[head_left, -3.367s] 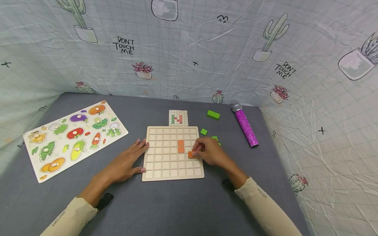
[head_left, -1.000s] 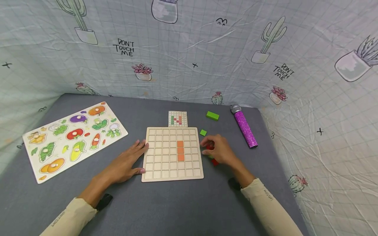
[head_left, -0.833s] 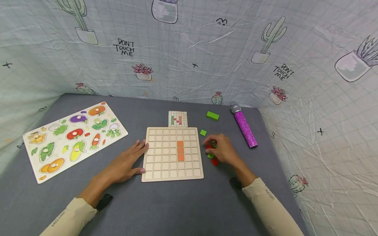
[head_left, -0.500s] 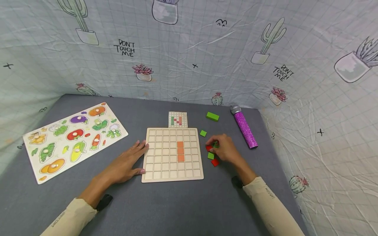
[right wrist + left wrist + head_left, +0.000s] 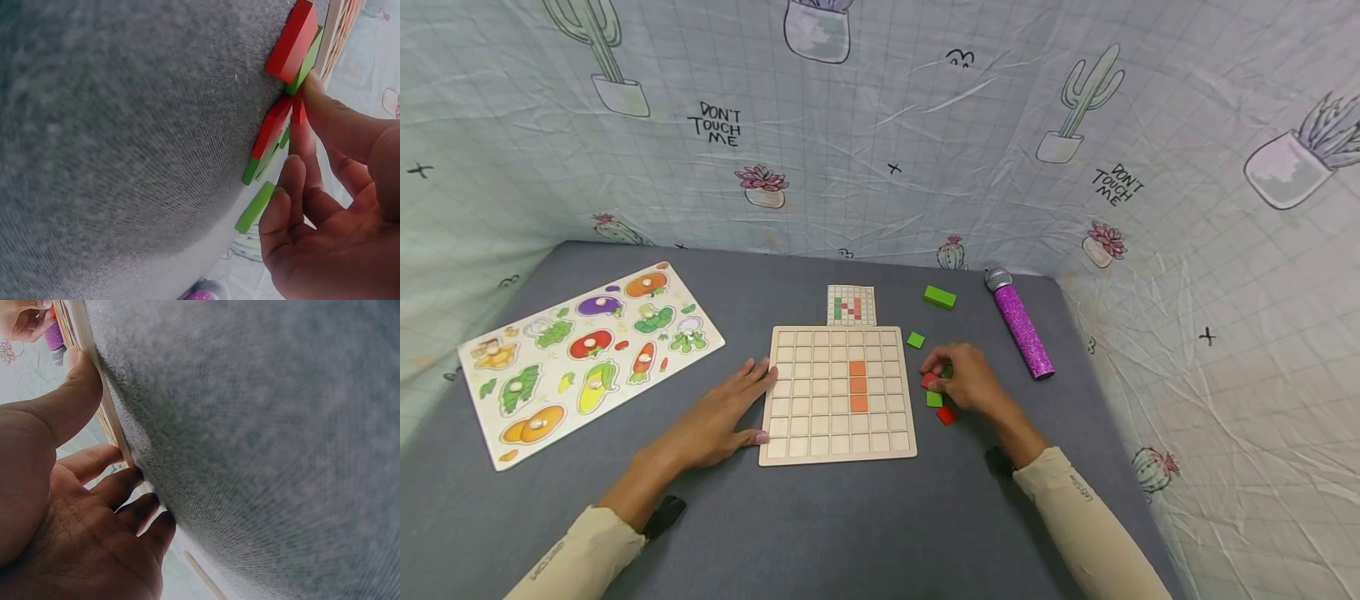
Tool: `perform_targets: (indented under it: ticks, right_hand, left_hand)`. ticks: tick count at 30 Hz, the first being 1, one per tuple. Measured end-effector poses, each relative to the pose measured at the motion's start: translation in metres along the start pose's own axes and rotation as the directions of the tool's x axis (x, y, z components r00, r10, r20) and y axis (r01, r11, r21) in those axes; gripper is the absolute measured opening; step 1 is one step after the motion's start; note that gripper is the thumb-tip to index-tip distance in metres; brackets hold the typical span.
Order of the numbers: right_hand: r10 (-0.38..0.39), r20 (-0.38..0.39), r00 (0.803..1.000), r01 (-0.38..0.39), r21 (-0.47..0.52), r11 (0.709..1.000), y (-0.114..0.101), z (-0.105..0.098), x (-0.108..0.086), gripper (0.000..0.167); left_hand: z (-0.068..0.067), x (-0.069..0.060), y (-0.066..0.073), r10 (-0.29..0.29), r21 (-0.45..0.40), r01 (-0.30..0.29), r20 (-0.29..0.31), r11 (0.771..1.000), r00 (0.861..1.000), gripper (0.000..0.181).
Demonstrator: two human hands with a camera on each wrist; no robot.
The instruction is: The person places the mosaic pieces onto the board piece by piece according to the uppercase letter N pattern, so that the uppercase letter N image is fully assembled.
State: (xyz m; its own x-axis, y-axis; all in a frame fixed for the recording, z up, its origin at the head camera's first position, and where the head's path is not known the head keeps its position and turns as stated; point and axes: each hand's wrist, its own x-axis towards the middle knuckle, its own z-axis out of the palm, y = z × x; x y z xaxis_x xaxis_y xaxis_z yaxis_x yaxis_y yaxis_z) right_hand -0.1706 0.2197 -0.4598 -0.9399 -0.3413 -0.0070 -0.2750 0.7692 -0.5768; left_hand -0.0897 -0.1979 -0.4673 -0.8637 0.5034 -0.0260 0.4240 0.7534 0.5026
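The wooden grid board (image 5: 812, 425) lies on the grey table, with three orange tiles (image 5: 858, 386) in one column. My left hand (image 5: 718, 417) rests with spread fingers at the board's left edge; the left wrist view shows its thumb (image 5: 81, 387) on the rim. Right of the board, my right hand (image 5: 966, 379) pinches a red tile (image 5: 929, 380) between thumb and fingers. Near it lie a green tile (image 5: 934, 399) and another red tile (image 5: 946, 415); more green pieces are partly hidden by the hand. In the right wrist view, red (image 5: 294, 40) and green tiles surround the fingertips.
A small pattern card (image 5: 852, 306) touches the board's far edge. A green tile (image 5: 916, 340) and a green block (image 5: 940, 297) lie at the back right, near a purple microphone (image 5: 1025, 329). A vegetable puzzle board (image 5: 565, 362) lies at the left. Printed cloth hangs behind.
A third orange tile, earlier in my right hand, lies in the column. My right hand has moved right to the loose tiles and now pinches a red one. My left hand has stayed put.
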Motion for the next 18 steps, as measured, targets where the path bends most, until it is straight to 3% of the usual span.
perform_targets:
  ticks: [11, 18]
  right_hand:
    - [0.034, -0.015, 0.999, -0.033, 0.07, 0.997, -0.007, -0.003, -0.004, 0.016]
    - [0.058, -0.021, 0.998, -0.055, 0.11, 0.992, -0.023, -0.004, -0.008, 0.011]
  left_hand:
    - [0.0, -0.001, 0.0, -0.002, -0.017, 0.002, -0.001, 1.0, 1.0, 0.093]
    - [0.0, -0.001, 0.0, 0.008, -0.026, -0.008, -0.012, 1.0, 1.0, 0.092]
